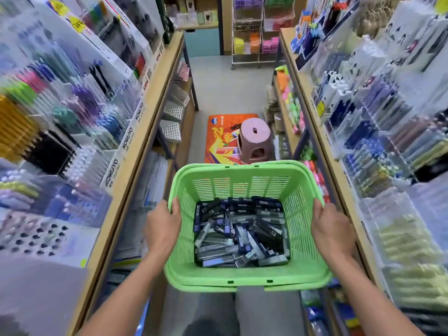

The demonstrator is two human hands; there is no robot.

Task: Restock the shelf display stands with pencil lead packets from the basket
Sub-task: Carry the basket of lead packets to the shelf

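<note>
Between the shelves, left hand [163, 223] and right hand [332, 229] each grip a rim of the basket [242, 278]; packets [238, 235] loose inside look light, stiff, slick — pinch by edges

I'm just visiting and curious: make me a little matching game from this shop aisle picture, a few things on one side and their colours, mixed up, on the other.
Things:
1. basket
2. stool
3. floor mat
4. pencil lead packets

Colours:
A. pink
B. mostly dark blue and black
C. green
D. orange

Pairs: 1-C, 2-A, 3-D, 4-B
</note>
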